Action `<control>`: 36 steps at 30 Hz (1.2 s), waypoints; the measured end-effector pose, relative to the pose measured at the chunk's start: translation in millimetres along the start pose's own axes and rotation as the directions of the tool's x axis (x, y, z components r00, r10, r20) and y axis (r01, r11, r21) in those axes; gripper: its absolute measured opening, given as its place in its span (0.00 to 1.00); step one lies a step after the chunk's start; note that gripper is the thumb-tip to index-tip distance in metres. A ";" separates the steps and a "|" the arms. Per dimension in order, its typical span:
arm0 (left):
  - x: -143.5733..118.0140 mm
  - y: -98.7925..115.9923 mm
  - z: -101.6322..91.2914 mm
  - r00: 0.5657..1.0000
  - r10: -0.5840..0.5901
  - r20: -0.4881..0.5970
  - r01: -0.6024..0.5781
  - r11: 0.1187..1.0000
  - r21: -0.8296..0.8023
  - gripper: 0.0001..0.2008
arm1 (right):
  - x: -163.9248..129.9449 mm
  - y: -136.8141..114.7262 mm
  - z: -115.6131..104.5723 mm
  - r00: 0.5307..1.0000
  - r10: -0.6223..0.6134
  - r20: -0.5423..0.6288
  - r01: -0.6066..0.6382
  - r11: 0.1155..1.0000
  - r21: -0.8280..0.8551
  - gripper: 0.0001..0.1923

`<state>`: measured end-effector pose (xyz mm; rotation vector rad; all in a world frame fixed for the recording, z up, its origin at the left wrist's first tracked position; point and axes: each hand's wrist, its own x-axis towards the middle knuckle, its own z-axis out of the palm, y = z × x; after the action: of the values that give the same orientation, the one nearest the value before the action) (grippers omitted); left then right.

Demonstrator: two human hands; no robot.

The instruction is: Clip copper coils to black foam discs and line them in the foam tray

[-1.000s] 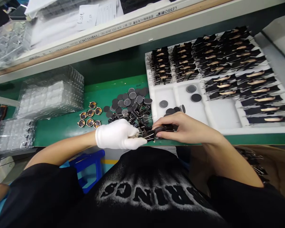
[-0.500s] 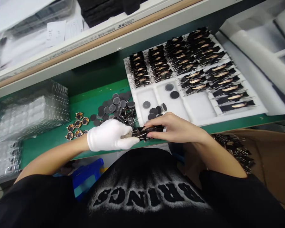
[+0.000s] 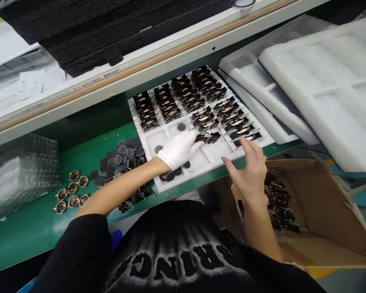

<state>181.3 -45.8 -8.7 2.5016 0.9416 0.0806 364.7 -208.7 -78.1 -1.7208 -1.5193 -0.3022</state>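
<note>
Crowding the centre of the frame: white foam tray [image 3: 256, 131] on the green bench [image 3: 33, 232], its upper compartments packed with rows of clipped black assemblies [image 3: 167, 106], brass-coloured tabs showing on each. Lower left compartments hold a few loose dark discs [image 3: 172, 176]. Left of the tray, a heap of grey and black discs [image 3: 122, 151] mixed with loose binder clips; further left, a small cluster of gold-rimmed round parts [image 3: 70, 193]; clear blister trays [image 3: 18, 175] at the left edge. Empty white foam trays [image 3: 323, 81] stacked at upper right. Open cardboard box [image 3: 323, 211] at lower right, holding a pile of black binder clips [image 3: 277, 199].

Left hand [image 3: 178, 149], in a white glove, reaches over the tray; fingertips pinch a clipped black assembly [image 3: 208, 138] just below the filled rows, mid-tray. Piece is dark and flat, with a brass-coloured glint and wire handles jutting right; whether it touches the tray floor cannot be told.

Right hand [image 3: 250, 173], bare, fingers spread and loosely curled, holding nothing, hovering over the tray's lower right edge and the box rim.
</note>
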 end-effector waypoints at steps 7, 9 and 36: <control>25.1 8.6 35.9 0.992 0.009 -0.124 0.023 0.966 0.256 0.22 | -34.0 -5.0 4.0 0.986 0.124 0.110 -0.139 0.980 0.143 0.15; 22.8 7.1 35.9 0.990 0.008 -0.144 0.035 0.955 0.294 0.24 | -34.6 -6.9 6.8 0.986 0.120 0.120 -0.138 0.979 0.153 0.13; 33.3 28.5 46.0 0.975 -0.004 -0.221 0.095 0.910 0.404 0.13 | -21.3 -37.0 19.4 0.988 0.025 0.151 -0.047 0.988 0.147 0.10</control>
<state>233.9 -61.8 -40.6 2.8984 1.2185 0.1535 319.4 -212.3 -89.5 -1.6799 -1.5732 -0.0399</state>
